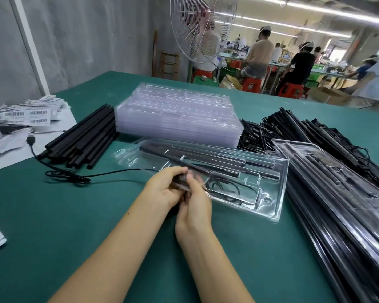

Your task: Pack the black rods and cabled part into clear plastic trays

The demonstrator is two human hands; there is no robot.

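Head view: the left hand [163,189] and right hand [195,207] meet at the near-left end of the open clear tray [269,206] on the green tabletop [53,215]. Their fingers curl around a small dark part [179,179], too blurred to identify. Black rods [217,159] fill the tray's long slots, and a coiled cable [219,188] lies in its near pocket. The packed trays [337,204] on the right run out of frame.

Workshop interior. Grey wall [74,40] with a white strip [29,44] at left; green table [53,215] in foreground; caged fan [202,29] behind it. Tube lights [315,9] hang above distant benches [328,72], red stools [251,84] and seated workers [259,53].
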